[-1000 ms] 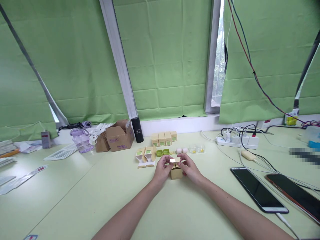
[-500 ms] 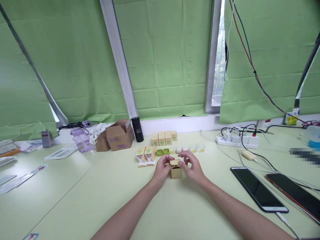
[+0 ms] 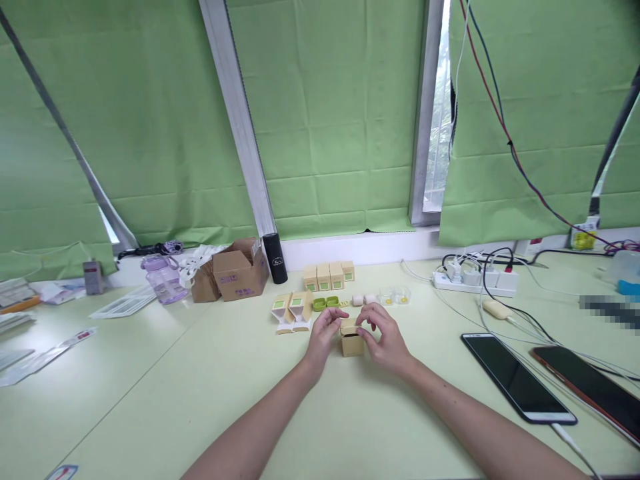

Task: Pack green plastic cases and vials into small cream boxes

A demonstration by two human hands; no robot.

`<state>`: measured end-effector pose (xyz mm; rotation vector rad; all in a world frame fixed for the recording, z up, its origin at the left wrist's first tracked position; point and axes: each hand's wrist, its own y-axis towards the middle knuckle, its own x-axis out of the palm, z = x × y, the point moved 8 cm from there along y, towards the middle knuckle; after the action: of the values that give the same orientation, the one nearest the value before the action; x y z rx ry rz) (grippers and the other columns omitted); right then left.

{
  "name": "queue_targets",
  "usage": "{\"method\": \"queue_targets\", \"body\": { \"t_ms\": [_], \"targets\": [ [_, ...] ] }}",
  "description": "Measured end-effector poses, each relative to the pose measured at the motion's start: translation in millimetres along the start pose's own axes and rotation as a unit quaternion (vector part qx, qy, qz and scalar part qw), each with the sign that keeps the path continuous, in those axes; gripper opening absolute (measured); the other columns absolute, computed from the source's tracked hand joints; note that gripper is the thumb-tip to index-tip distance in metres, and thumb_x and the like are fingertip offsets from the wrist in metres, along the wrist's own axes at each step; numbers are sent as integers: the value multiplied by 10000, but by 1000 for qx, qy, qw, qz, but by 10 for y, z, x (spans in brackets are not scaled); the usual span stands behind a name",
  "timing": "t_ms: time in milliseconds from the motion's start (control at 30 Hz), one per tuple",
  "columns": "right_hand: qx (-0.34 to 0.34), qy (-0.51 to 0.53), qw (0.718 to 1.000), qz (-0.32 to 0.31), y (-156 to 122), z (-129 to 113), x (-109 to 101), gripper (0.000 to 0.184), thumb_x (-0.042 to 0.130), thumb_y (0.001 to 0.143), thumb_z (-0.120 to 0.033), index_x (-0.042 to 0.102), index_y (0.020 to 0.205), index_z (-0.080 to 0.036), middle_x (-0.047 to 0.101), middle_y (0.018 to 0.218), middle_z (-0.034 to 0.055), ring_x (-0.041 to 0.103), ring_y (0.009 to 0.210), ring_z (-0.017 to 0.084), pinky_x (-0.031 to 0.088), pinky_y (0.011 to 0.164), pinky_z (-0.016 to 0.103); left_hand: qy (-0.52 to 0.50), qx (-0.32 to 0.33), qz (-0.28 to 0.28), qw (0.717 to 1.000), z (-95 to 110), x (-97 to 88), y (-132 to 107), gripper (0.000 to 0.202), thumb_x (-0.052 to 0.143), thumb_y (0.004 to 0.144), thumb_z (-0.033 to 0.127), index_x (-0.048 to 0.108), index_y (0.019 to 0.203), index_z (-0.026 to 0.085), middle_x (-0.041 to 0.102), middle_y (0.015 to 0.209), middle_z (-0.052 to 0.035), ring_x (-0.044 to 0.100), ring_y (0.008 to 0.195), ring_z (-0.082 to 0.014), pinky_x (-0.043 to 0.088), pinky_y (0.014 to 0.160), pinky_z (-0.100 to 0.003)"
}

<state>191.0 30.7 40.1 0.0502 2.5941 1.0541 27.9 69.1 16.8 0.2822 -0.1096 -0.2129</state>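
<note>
A small brown cardboard box stands upright on the table between my hands, with its lid lowered and a dark gap along the front edge. My left hand is at the box's left side, its fingers stretched over toward the back and thumb apart from them; whether it touches the box is hard to see. With thumb and bent fingers, my right hand grips the lid at the right front corner. Behind my hands lie two green containers, two pale pink pieces and a clear plastic case.
Several small boxes stand in a row at the back. Two open cartons lie left of my hands. A black bottle and a large cardboard box are farther left. Phones, cables and a power strip lie right.
The box's lid has come down from a raised position. My left fingers have straightened and moved slightly away from the lid. My right hand stays at the right corner.
</note>
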Motion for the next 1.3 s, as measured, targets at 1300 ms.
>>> {"method": "queue_targets", "body": {
  "t_ms": [1300],
  "targets": [
    [142, 29, 989, -27, -43, 304, 144, 250, 571, 870, -251, 535, 1117, -248, 576, 1118, 54, 554, 884, 211, 483, 692, 337, 102, 34, -34, 994, 20, 70, -29, 307, 600, 738, 189, 623, 1044, 215, 664, 1150, -87, 580, 1154, -280, 420, 948, -385]
  ]
}}
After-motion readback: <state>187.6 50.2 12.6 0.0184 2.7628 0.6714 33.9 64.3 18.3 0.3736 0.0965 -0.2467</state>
